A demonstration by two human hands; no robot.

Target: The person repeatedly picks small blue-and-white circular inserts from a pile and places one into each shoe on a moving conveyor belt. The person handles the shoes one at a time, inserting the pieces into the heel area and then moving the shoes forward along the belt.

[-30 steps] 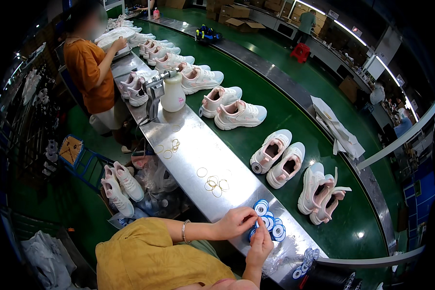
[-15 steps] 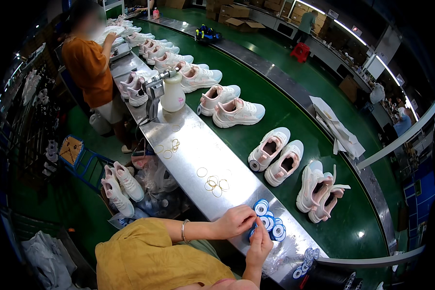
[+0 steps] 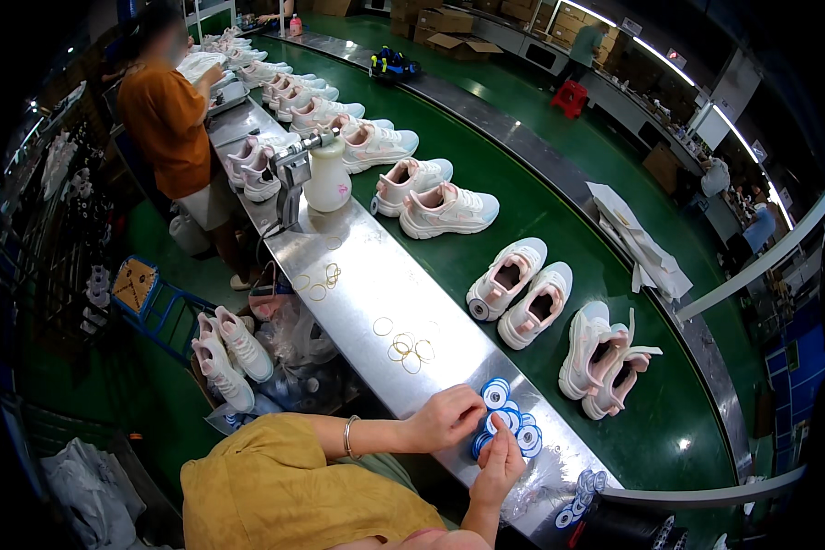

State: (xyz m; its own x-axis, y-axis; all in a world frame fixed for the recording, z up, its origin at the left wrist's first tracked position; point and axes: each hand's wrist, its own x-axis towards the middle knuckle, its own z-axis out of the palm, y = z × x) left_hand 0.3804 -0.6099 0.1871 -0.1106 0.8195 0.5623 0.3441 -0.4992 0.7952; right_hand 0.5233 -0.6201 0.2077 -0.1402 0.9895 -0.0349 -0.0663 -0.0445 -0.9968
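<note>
Blue-and-white discs (image 3: 528, 440) lie overlapping on the metal bench (image 3: 367, 284), right at the fingertips. Left hand (image 3: 449, 420) curled, right hand (image 3: 498, 466) with thumb against fingers — cannot tell whether either grips a disc. Risk: a brushing knuckle could scatter the loose pile. White bottle (image 3: 328, 183) upright, contents unclear; open carton (image 3: 463, 46) far off — inside not visible.
</note>
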